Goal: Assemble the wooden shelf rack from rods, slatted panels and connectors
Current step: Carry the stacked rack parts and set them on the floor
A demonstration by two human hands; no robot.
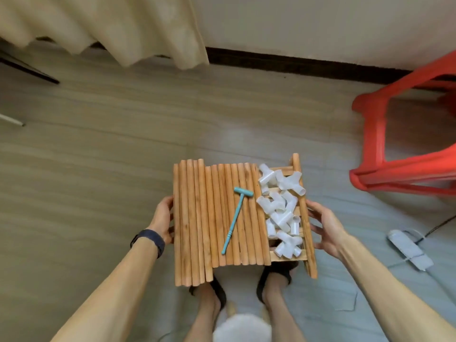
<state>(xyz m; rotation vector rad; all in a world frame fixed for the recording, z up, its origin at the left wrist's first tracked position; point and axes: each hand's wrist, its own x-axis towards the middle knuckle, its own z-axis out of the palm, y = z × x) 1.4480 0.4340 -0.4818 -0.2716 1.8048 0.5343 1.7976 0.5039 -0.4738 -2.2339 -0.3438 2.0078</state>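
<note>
1. The fingers (169,202) of the left hand (163,219) are curled round the left edge of the slatted panel (304,218). The tips are hidden under it.
2. The panel is held flat like a tray, above the feet and the floor (98,156).
3. The rods (197,223) are laid side by side on the left part of the panel. Their long way points away from the body, toward the wall.
4. A small blue-green hammer (235,218) is laid on top of the rods, a bit tilted.
5. The white connectors (281,213) are piled on the right part, just beside the rods.
6. The fingers (313,214) of the right hand (324,227) are spread and almost straight. They are pressed against the right rail of the panel.
7. A red stool (394,174) is seen on the right, well apart.
8. The load sits right between the two hands, so neither hand is nearer. Nothing is joined yet. The load is probably to be put down next, and it should be kept flat, or the loose rods could roll off sideways.
</note>
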